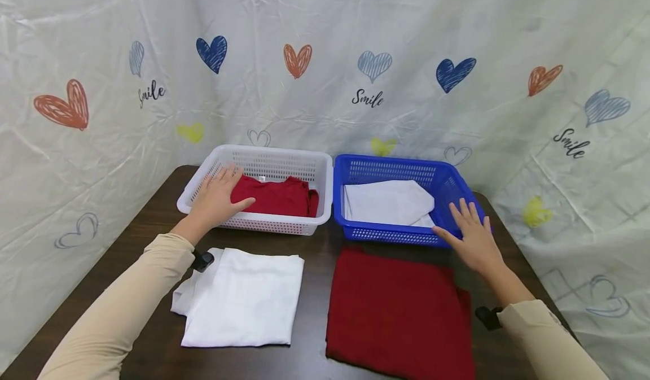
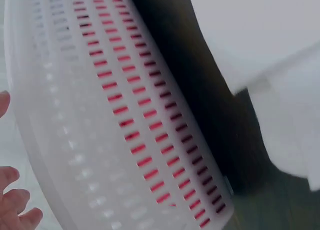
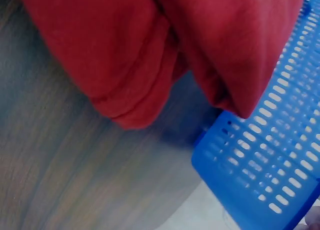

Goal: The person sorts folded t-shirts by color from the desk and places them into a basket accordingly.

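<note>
Left hand (image 1: 215, 196) was spread wide, gripping nothing, above the left end of the white rectangular perforated plastic basket (image 1: 276, 225). Right hand (image 1: 476, 243) was also wide and held nothing, at the near right corner of the blue rectangular perforated plastic basket (image 1: 391, 235). Couldn't tell if either touched a rim. Folded bright-red cloth (image 1: 276, 198) sat in the white basket, folded white cloth (image 1: 383, 202) in the blue. Squarish white cloth (image 1: 244, 298) and larger dark-red cloth (image 1: 396, 312) lay folded on the dark wood-grain table (image 1: 312, 323), in front of the white and blue baskets respectively.
</note>
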A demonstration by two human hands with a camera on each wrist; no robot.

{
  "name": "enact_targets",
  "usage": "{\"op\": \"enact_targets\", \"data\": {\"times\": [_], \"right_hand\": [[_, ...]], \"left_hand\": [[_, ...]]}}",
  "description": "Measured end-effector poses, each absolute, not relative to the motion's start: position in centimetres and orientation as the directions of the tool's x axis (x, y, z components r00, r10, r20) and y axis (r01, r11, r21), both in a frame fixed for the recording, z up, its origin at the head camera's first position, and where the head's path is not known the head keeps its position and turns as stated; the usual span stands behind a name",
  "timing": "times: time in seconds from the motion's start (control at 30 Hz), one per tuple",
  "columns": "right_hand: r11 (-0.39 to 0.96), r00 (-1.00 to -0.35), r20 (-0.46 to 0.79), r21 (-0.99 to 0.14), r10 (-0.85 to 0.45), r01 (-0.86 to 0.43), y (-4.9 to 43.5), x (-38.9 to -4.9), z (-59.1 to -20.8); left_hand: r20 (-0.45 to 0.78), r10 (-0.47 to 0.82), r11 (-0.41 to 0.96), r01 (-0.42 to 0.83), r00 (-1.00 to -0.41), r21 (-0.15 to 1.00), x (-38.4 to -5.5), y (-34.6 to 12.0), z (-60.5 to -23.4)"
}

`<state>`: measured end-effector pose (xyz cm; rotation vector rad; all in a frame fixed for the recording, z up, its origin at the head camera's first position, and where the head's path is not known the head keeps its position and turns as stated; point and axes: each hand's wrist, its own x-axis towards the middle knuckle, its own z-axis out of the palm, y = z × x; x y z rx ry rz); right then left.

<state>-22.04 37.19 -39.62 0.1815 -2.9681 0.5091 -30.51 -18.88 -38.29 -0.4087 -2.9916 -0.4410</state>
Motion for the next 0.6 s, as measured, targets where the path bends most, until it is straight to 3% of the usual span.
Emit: {"op": "enact_targets", "data": {"times": [0.6], "right_hand": [[0.923, -0.972, 0.175, -0.326, -0.155, -0.206, 35.7, -19.4, -39.4]], "left_hand": [[0.131, 0.335, 0.886, 0.359, -0.933, 0.293, -28.6, -15.0, -38.4]]}}
